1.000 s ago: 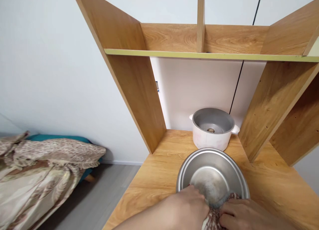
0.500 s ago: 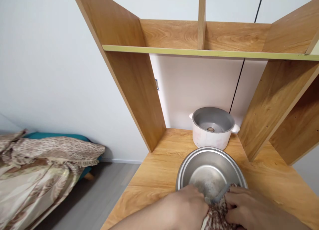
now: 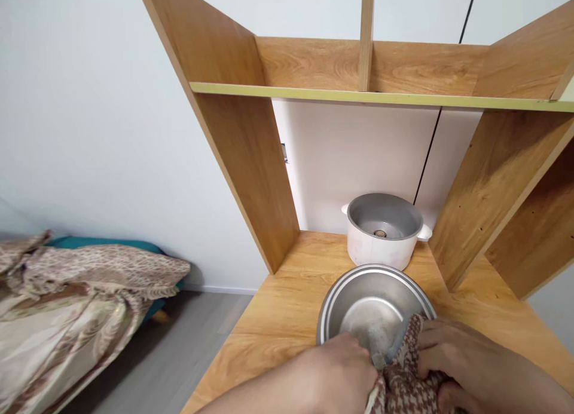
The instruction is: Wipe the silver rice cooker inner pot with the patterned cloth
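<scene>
The left hand [image 3: 343, 369] gripped the near rim of a round, shiny steel bowl [image 3: 365, 306]; the right hand [image 3: 452, 357] clutched a knobbly patterned cloth [image 3: 406, 381] against it.

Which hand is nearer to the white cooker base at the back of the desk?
Right. The right hand lies on the cloth at the metal pot's right rim, nearer the white cooker base; the left hand grips the near rim.

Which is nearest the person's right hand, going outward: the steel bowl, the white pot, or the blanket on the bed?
From the right hand:
1. Steel bowl, directly under its fingers, at the desk's front.
2. White pot, behind the bowl, by the wall.
3. Blanket, far left, on the bed.
</scene>
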Tool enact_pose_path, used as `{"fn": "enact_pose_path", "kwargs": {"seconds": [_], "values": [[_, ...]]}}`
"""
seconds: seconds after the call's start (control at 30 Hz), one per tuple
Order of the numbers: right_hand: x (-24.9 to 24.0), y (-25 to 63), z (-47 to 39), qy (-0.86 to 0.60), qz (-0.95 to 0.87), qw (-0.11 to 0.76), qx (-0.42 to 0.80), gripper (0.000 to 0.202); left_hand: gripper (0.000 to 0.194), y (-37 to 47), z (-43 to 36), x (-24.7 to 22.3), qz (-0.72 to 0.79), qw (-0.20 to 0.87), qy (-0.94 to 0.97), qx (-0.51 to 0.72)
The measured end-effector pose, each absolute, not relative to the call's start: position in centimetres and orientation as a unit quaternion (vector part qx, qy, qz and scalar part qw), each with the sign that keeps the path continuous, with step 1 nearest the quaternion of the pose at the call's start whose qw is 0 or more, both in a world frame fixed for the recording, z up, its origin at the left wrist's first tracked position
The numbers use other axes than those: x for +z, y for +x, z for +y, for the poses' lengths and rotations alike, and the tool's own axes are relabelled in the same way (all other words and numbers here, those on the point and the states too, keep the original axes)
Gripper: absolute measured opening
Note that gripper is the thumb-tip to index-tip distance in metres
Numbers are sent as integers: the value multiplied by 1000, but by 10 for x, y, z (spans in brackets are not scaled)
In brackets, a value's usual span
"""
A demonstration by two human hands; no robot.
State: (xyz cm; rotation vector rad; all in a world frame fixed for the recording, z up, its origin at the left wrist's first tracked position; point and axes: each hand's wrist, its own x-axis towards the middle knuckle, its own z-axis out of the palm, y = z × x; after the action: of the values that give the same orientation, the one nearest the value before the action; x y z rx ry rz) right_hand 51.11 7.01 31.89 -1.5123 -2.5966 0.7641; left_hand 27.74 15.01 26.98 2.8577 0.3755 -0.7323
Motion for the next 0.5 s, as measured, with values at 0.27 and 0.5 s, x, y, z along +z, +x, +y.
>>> {"fn": "enact_pose_path", "kwargs": {"seconds": [0.27, 0.5], "values": [[308, 496, 66, -489, -824, 30, 284, 21, 18, 279, 146, 277, 125, 69, 956, -256], [273, 485, 66, -456, -863, 45, 213, 10, 23, 280, 146, 276, 135, 83, 956, -248]]}}
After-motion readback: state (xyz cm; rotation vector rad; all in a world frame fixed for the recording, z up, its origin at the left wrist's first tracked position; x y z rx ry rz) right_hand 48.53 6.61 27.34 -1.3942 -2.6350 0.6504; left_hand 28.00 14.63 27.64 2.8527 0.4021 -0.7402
